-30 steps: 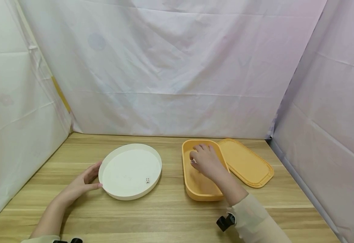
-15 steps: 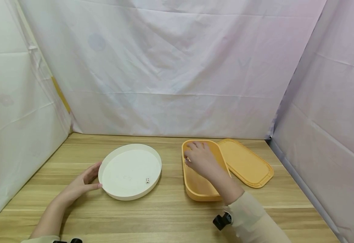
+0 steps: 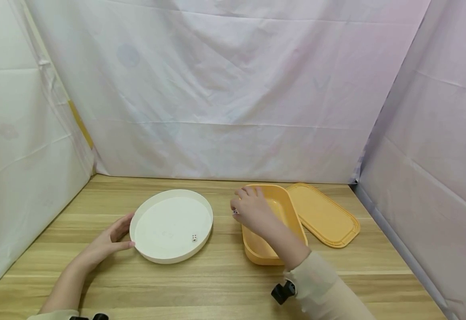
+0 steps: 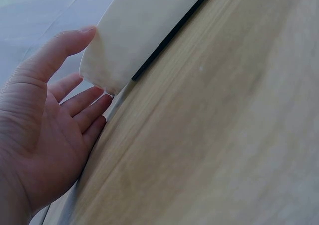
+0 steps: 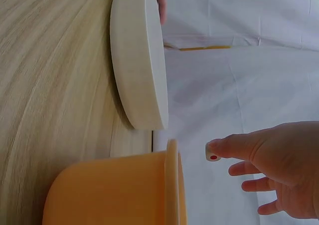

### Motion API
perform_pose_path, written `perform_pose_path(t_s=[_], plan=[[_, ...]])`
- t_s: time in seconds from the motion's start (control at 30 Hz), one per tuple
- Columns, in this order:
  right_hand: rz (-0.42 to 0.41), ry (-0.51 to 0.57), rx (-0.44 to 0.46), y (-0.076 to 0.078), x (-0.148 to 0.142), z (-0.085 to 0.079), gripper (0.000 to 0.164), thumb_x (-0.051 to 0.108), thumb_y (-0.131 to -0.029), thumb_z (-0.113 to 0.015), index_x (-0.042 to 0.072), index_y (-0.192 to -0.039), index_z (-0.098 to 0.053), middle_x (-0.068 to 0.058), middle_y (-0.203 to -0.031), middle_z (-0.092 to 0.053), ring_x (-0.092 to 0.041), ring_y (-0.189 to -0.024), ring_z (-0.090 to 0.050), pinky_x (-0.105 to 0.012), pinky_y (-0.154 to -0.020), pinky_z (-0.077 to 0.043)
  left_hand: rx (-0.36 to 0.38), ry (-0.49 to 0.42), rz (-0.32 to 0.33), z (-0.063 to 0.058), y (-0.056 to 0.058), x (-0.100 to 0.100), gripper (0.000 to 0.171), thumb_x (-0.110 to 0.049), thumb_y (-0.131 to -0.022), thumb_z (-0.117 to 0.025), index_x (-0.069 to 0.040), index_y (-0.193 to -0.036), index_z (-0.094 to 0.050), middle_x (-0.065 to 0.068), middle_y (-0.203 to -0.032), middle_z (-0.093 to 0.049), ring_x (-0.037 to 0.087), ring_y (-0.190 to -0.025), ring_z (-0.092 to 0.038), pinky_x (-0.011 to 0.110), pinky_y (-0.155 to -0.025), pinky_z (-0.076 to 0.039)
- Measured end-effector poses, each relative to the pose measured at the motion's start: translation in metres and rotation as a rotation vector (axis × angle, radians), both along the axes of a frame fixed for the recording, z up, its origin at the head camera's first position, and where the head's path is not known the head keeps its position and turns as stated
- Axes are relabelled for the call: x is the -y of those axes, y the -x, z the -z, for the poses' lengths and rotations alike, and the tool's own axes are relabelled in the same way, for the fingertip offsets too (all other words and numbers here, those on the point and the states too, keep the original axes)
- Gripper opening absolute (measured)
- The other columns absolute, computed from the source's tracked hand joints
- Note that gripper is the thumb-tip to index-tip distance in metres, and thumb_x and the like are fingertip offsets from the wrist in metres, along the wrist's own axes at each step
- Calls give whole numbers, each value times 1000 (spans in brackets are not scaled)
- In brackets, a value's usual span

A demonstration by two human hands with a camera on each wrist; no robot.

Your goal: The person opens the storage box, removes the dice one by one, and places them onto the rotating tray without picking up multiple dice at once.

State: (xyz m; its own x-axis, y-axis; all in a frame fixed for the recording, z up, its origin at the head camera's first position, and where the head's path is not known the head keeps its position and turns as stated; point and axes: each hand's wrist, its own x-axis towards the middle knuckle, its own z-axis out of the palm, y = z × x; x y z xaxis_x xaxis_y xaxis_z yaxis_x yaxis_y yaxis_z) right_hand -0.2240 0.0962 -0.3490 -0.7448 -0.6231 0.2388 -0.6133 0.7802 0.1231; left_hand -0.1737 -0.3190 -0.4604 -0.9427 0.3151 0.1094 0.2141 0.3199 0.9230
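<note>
Between thumb and index finger, my right hand (image 3: pixel 253 212) pinches a white die (image 5: pixel 213 152) with a red pip facing the right wrist camera. That hand is over the left rim of the orange box (image 3: pixel 259 249), its other fingers spread. On the left, a round white tray (image 3: pixel 165 222) stands on the table with a second die (image 3: pixel 194 238) lying inside, close to its right wall. My left hand (image 3: pixel 102 244) rests at the tray's left side; in the left wrist view its thumb touches the rim and the straight fingers lie along the wall.
A flat orange lid (image 3: pixel 325 218) lies right of the box, partly behind it. The wooden table (image 3: pixel 201 289) is bounded by pale cloth at the back (image 3: pixel 225 89) and on both sides. Bare wood separates tray and box.
My right hand has moved left with the die, from inside the orange box to over its left rim. My left hand and the tray have stayed still.
</note>
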Motion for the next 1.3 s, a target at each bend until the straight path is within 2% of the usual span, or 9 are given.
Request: perform_pose_path(t_s=[0.17,0.23,0.4,0.47,0.73,0.93,1.1,1.17,1.3], plan=[[-23,9,-3,0,7,2,13,24,-84,-75,22,-82,-63,-4,-121,-58,-29,-122,-43,-54,-98,-31,-6,1,9,0,-1,0,81,-5,-89,-66,3,-151,-14,31,-150,-20,38,-134,-24,8,-92,-30],[-28,10,-1,0,10,3,13,25,-85,-74,22,-82,-62,-3,-120,-57,-29,-122,-43,-54,-98,-31,-4,-2,7,0,-1,0,82,-5,-89,-66,2,-151,-14,30,-151,-20,31,-135,-26,8,-92,-30],[-13,-15,16,-1,18,2,10,27,-87,-72,23,-85,-63,-2,-124,-56,-27,-123,-41,-51,-98,-31,0,-12,0,2,0,1,83,-6,-88,-67,1,-151,-14,29,-151,-20,-9,-122,-32,8,-93,-29],[-5,-27,26,-1,22,2,9,28,-87,-71,24,-86,-64,-2,-125,-56,-26,-124,-40,-50,-98,-31,0,-15,1,2,1,2,83,-6,-88,-67,1,-151,-14,28,-151,-20,-12,-120,-33,8,-93,-30],[-21,-25,40,-2,33,4,7,27,-86,-72,23,-88,-66,-3,-126,-56,-27,-122,-41,-51,-102,-29,-7,-13,7,1,0,0,82,-5,-89,-67,1,-151,-15,29,-151,-20,-2,-125,-32,8,-93,-30],[-45,-3,27,-2,41,9,9,27,-86,-73,22,-88,-66,-3,-123,-57,-28,-123,-41,-50,-101,-30,-8,-28,16,-2,-1,-1,82,-4,-88,-66,2,-151,-14,29,-151,-20,-5,-122,-32,8,-93,-30],[-48,-1,34,-1,51,15,10,29,-85,-74,23,-88,-66,1,-115,-59,-26,-121,-43,-48,-99,-31,-3,-18,11,-2,-1,-1,82,-5,-88,-67,2,-151,-14,29,-151,-21,9,-130,-32,9,-92,-30],[-39,-9,35,-1,55,16,9,31,-85,-73,24,-87,-66,2,-110,-58,-25,-119,-44,-48,-98,-31,-4,-10,10,-2,-1,-1,82,-5,-89,-66,3,-151,-14,30,-151,-21,21,-133,-30,8,-92,-30],[-25,-16,57,-1,63,17,8,32,-87,-71,25,-89,-66,2,-113,-58,-26,-119,-44,-50,-98,-31,6,-3,0,-1,-1,0,82,-7,-88,-67,2,-151,-14,29,-151,-20,9,-131,-31,8,-92,-30]])
